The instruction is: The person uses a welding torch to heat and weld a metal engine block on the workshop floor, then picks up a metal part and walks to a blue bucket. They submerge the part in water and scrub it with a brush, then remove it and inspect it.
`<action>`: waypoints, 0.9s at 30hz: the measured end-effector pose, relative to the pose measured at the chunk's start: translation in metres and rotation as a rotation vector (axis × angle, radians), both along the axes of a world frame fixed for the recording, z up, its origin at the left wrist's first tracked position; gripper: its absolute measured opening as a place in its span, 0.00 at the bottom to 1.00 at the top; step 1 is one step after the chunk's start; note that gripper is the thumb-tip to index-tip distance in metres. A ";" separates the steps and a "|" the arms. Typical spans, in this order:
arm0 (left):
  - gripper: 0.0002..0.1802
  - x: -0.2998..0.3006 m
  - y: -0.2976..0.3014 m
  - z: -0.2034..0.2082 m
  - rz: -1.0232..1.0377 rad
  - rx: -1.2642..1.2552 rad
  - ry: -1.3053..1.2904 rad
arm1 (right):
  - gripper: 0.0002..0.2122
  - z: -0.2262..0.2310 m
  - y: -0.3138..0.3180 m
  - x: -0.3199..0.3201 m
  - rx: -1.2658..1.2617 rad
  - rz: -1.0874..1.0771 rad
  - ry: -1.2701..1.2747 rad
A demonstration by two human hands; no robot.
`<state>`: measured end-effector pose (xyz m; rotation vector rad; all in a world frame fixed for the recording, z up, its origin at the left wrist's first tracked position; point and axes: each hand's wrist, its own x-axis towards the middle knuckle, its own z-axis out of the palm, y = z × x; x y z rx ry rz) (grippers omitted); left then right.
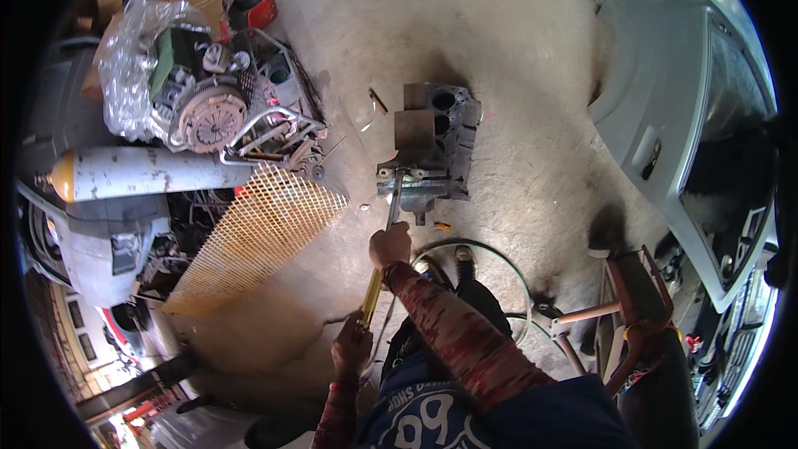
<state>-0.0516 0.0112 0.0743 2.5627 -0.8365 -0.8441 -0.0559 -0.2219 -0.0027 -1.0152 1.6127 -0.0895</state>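
Note:
An engine block (461,150) with round cylinder bores lies on the concrete floor ahead of me. A long bar-shaped wrench (394,209) slants down from a bolted cap at its near end toward me. The far part of the bar is grey metal; the near part is yellow. My right hand (390,245) is closed around its middle. Lower down, my left hand (352,347) grips the yellow end. The exact fit of the wrench head on the bolt is too small to make out. Flat brownish plates (414,129) rest against the block's left side.
Yellow expanded-metal mesh (262,233), a gas cylinder (150,173) and an engine with a clutch (212,116) crowd the left. A hose (519,278) loops round my feet. At right are a red metal stand (636,299) and a grey car body panel (657,108).

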 end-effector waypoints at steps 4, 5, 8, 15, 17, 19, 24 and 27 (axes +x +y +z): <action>0.21 0.007 -0.008 -0.010 -0.220 -0.290 -0.158 | 0.18 -0.006 -0.001 0.001 -0.133 0.073 0.052; 0.21 0.010 -0.010 -0.013 -0.215 -0.295 -0.147 | 0.18 -0.009 -0.001 0.003 -0.142 0.133 0.088; 0.21 0.020 -0.012 -0.016 -0.223 -0.246 -0.122 | 0.16 -0.026 0.001 0.007 -0.128 0.276 0.111; 0.23 0.047 -0.015 -0.025 -0.301 -0.227 -0.082 | 0.12 -0.077 0.034 0.019 -0.333 0.404 0.258; 0.24 0.053 -0.019 -0.030 -0.344 -0.283 -0.130 | 0.12 -0.079 0.031 0.019 -0.271 0.340 0.238; 0.25 0.055 -0.022 -0.035 -0.360 -0.257 -0.115 | 0.12 -0.071 0.028 0.018 -0.271 0.295 0.224; 0.27 0.057 -0.024 -0.043 -0.381 -0.301 -0.140 | 0.12 -0.038 0.025 0.014 -0.245 0.248 0.205; 0.28 0.058 -0.023 -0.044 -0.377 -0.264 -0.101 | 0.13 -0.024 0.024 0.012 -0.243 0.243 0.177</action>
